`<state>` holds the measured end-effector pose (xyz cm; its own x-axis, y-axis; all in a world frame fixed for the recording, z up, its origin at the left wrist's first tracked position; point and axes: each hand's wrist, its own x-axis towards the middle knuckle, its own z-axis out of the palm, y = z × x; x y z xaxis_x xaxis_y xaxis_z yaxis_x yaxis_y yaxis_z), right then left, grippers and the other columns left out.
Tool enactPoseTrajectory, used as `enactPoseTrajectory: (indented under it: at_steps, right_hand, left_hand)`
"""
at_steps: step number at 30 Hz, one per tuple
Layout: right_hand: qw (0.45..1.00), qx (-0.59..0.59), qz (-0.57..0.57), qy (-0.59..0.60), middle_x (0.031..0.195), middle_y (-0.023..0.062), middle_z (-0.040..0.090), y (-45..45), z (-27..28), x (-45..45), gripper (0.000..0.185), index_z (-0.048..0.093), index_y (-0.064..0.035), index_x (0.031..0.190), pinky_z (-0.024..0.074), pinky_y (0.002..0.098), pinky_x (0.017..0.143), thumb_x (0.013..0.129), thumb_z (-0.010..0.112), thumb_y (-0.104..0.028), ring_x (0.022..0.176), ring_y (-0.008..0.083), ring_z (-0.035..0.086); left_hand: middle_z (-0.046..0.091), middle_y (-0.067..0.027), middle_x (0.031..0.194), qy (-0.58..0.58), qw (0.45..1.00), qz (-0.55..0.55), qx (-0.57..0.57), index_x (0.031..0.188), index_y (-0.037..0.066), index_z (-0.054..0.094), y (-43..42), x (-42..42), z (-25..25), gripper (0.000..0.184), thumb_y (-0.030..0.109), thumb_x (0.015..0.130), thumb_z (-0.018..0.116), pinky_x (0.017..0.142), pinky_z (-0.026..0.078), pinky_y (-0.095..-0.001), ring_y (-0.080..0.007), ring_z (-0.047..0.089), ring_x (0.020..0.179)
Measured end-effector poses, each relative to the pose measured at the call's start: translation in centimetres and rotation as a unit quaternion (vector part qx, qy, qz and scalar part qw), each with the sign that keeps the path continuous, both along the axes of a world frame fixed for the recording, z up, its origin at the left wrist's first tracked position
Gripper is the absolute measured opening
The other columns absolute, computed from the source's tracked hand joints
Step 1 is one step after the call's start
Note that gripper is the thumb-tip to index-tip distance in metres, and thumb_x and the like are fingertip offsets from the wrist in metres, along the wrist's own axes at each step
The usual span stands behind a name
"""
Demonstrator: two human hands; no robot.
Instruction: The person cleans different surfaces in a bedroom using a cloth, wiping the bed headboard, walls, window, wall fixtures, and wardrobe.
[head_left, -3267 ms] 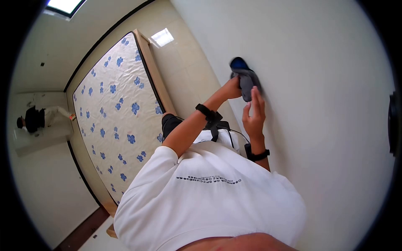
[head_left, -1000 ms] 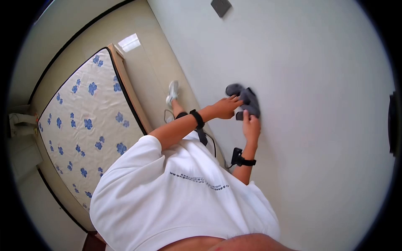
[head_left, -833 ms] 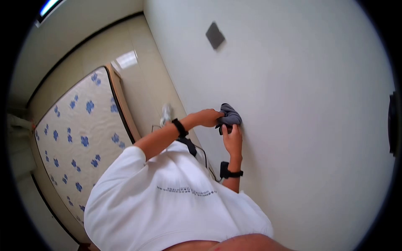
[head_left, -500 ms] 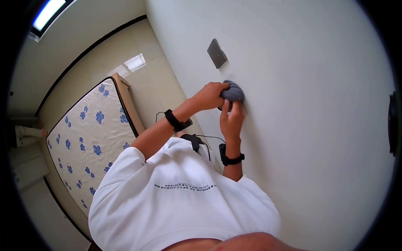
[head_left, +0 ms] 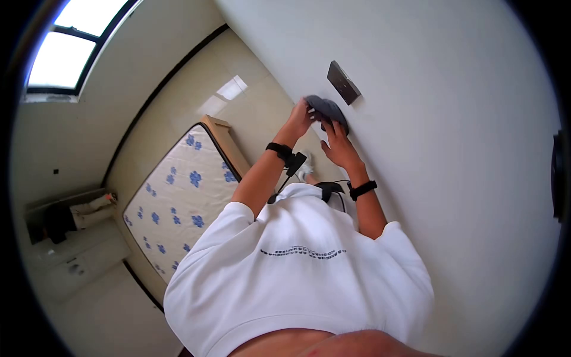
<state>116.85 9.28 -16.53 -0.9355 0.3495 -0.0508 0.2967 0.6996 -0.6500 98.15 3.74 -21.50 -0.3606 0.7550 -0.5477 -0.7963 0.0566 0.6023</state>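
On my feed the left hand [head_left: 302, 117] has its fingers curled round one end of a folded grey cloth [head_left: 328, 112], so I read that grip as closed on it. The right hand [head_left: 342, 146] comes up from below with its fingers laid against the near side of the cloth and its thumb held apart from them; I can't tell whether that grip has any hold or only touches. The cloth is raised between the two hands, out in front of the body and close to the pale wall [head_left: 452, 178] on my right; I can't make out whether it meets the wall. A dark wall plate [head_left: 344, 83] sits just beyond the cloth.

Each wrist carries a black strap, the left strap [head_left: 278, 149] bearing a small box and the right strap [head_left: 363, 190] sitting above that hand's wrist. Below I see the white T-shirt [head_left: 297, 291] with printed lettering, and a light shoe [head_left: 306, 165] down between the forearms. To my left a flower-patterned mattress [head_left: 172, 196] lies on a wooden bed frame [head_left: 227, 141], on a glossy floor [head_left: 247, 113]. A window [head_left: 62, 56] shows at upper left, and farther off another person [head_left: 62, 221] in a dark top.
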Motion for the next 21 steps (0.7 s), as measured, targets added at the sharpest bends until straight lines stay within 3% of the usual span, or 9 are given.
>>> enactPoseTrajectory:
  at_steps: [1,3,5,7,13,16,17,18,21]
  right_hand:
    - [1.0,-0.007,-0.009,0.006,0.146,0.0268,0.032,0.0,0.3,-1.3,0.067,0.034,-0.0008,0.145,0.0349,0.0496,0.111,0.086,0.063,-0.014,0.134,0.045,0.034]
    - [0.997,0.034,-0.009,0.07,0.15,0.0283,0.027,0.0,0.8,-4.3,0.069,0.033,-0.0031,0.146,0.0333,0.0481,0.112,0.087,0.065,-0.014,0.137,0.0454,0.032]
    - [0.996,0.019,-0.02,0.086,0.151,0.0311,0.025,-0.2,0.0,-7.3,0.069,0.034,-0.0033,0.146,0.0327,0.0484,0.112,0.086,0.066,-0.013,0.137,0.0466,0.032]
    - [0.977,0.106,-0.022,0.182,0.149,0.0343,0.025,-0.3,-0.6,-9.8,0.068,0.035,-0.0051,0.146,0.0335,0.0507,0.111,0.085,0.065,-0.013,0.136,0.0498,0.032]
    - [0.954,0.123,-0.04,0.27,0.144,0.0355,0.029,-1.4,5.2,-11.6,0.07,0.036,-0.0052,0.146,0.0334,0.0539,0.11,0.082,0.066,-0.009,0.131,0.0523,0.035]
    - [0.945,0.16,-0.013,0.286,0.133,0.033,0.038,-1.9,7.3,-11.7,0.054,0.049,-0.0028,0.133,0.0381,0.0537,0.103,0.081,0.065,-0.006,0.121,0.0495,0.042]
    - [0.942,0.177,0.011,0.285,0.129,0.032,0.042,-1.8,7.5,-11.9,0.047,0.054,-0.0022,0.126,0.0398,0.0536,0.101,0.08,0.065,-0.006,0.117,0.0486,0.044]
    - [0.948,0.163,-0.015,0.273,0.121,0.0265,0.047,-1.8,7.6,-12.4,0.037,0.059,-0.0008,0.116,0.0425,0.0501,0.097,0.08,0.065,-0.005,0.113,0.0429,0.048]
    - [0.965,0.158,0.012,0.209,0.122,0.0215,0.049,-0.5,6.2,-13.3,0.034,0.06,-0.0004,0.114,0.0433,0.0457,0.098,0.08,0.064,-0.004,0.115,0.0373,0.049]
  left_hand:
    - [0.062,-0.0062,0.1,0.056,0.997,0.03,0.044,0.112,0.011,0.057,0.8,-1.2,0.6,0.031,0.028,0.101,0.035,0.084,0.049,-0.0383,-0.0207,0.058,0.094]
    - [0.062,-0.0077,0.094,0.189,0.978,0.054,-0.062,0.109,0.009,0.057,3.4,-3.6,5.1,0.031,0.026,0.1,0.034,0.076,0.051,-0.038,-0.0233,0.06,0.085]
    - [0.062,-0.0096,0.095,0.254,0.95,0.0,-0.182,0.111,0.008,0.055,6.1,-8.5,5.2,0.031,0.027,0.099,0.034,0.072,0.052,-0.0381,-0.0249,0.061,0.082]
    - [0.061,-0.0099,0.094,0.348,0.912,-0.015,-0.214,0.11,0.006,0.054,6.8,-9.6,10.0,0.029,0.026,0.097,0.037,0.074,0.053,-0.0376,-0.0254,0.061,0.084]
    - [0.064,-0.0119,0.1,0.46,0.876,-0.101,-0.102,0.119,0.006,0.055,3.5,-8.8,19.0,0.028,0.013,0.093,0.047,0.08,0.052,-0.0362,-0.0224,0.062,0.093]
    - [0.063,-0.0304,0.105,0.631,0.762,-0.134,-0.062,0.119,0.003,0.053,3.4,-6.5,17.9,0.031,0.018,0.092,0.045,0.085,0.048,-0.0461,-0.0458,0.061,0.102]
    - [0.064,-0.0273,0.106,0.633,0.75,-0.171,-0.088,0.122,0.003,0.049,3.6,-6.5,16.8,0.034,0.021,0.094,0.043,0.085,0.047,-0.0447,-0.0409,0.062,0.101]
    - [0.064,-0.0259,0.106,0.567,0.801,-0.172,-0.083,0.121,0.002,0.049,3.8,-7.4,15.5,0.034,0.022,0.095,0.042,0.085,0.047,-0.0439,-0.0374,0.062,0.1]
    - [0.063,-0.0235,0.107,0.414,0.896,-0.131,-0.094,0.119,0.002,0.049,4.1,-9.2,12.0,0.033,0.025,0.096,0.04,0.085,0.047,-0.0423,-0.0312,0.06,0.099]
